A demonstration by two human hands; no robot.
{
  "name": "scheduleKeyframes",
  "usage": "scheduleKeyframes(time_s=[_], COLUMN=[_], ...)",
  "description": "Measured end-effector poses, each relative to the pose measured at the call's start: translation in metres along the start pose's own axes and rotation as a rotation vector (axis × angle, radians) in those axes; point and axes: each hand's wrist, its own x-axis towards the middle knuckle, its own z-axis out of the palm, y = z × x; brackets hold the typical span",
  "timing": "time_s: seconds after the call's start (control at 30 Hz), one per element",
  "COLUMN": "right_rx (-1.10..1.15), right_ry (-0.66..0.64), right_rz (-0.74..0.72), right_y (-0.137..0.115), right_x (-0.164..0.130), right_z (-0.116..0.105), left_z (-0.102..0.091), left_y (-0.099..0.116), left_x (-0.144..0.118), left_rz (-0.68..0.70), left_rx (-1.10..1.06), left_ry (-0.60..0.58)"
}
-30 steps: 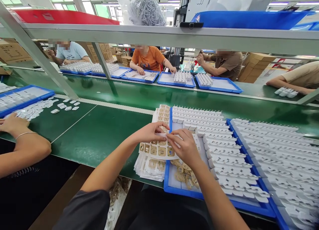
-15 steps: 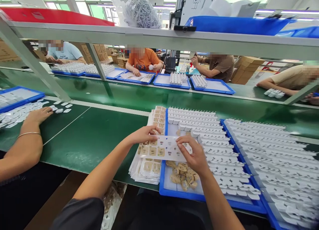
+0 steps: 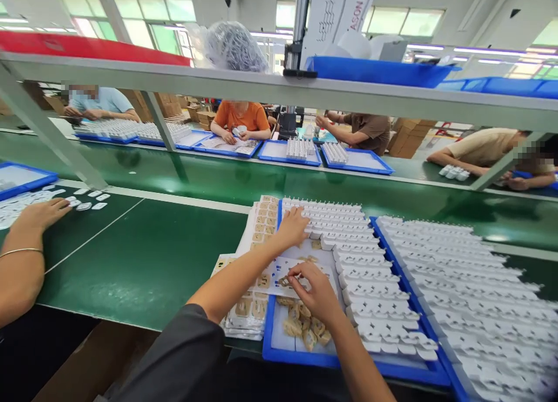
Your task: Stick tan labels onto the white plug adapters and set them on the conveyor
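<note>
Half a second ago we had both hands on the sheet [image 3: 274,284]; now our left hand [image 3: 295,225] has left it and reached to the far-left rows of white parts [image 3: 375,280] in the tray [image 3: 268,332]. Its fingers spread a little over the parts, but we cannot tell whether they grip one. Our right hand [image 3: 314,286] has its thumb and fingers clamped on a tan piece [image 3: 284,281], just above the sheet, which lies across the stack [image 3: 246,318] and the tray's left side. We judge that this piece has come free of the sheet and that the work has passed from peeling to picking up a part.

The sheet is thin, smooth and white, with rounded tan shapes at its left and small blue marks where it is bare. The tan scraps [image 3: 307,327] at the tray's near end look papery, curled and crumpled. The white parts seem to be moulded plastic, with scalloped edges in tight rows. The tray's blue rim looks hard and plain, and the green bench [image 3: 183,239] has a dull sheen.
</note>
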Motion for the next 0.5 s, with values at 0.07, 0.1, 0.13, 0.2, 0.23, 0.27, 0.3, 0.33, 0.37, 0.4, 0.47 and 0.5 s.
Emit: scheduleKeyframes(time_s=[0.07,0.1,0.13,0.2,0.23,0.27,0.3,0.33,0.37,0.4,0.47,0.5], right_rx=[-0.022,-0.032,-0.041,-0.045,-0.042,-0.034,-0.024,-0.009,0.011,0.038,0.121,0.179], right_ry=[0.014,0.02,0.028,0.033,0.036,0.038,0.043,0.05,0.055,0.053,0.023,-0.002], right_rz=[-0.033,-0.045,-0.052,-0.06,-0.064,-0.066,-0.063,-0.054,-0.037,-0.009,0.061,0.096], right_y=[0.001,0.001,0.0,0.0,0.0,-0.001,-0.001,-0.002,-0.003,-0.004,-0.007,-0.009], right_x=[0.0,0.0,0.0,0.0,0.0,-0.001,-0.001,-0.001,-0.001,-0.002,-0.002,-0.001], right_z=[0.0,0.0,0.0,0.001,0.001,0.001,0.001,0.001,0.001,0.0,-0.003,-0.005], left_z=[0.003,0.003,0.002,-0.003,-0.006,-0.009,-0.012,-0.014,-0.016,-0.017,-0.017,-0.016], left_y=[0.003,0.003,0.001,-0.006,-0.01,-0.014,-0.018,-0.021,-0.024,-0.025,-0.025,-0.025], left_x=[0.0,-0.003,-0.007,-0.017,-0.024,-0.031,-0.039,-0.046,-0.055,-0.063,-0.08,-0.088], left_rz=[-0.004,-0.006,-0.009,-0.03,-0.048,-0.072,-0.098,-0.123,-0.146,-0.165,-0.187,-0.191], left_rx=[-0.026,-0.048,-0.078,-0.16,-0.212,-0.272,-0.34,-0.415,-0.497,-0.583,-0.749,-0.813], left_ry=[0.017,0.026,0.032,0.046,0.054,0.064,0.074,0.081,0.083,0.079,0.06,0.05])
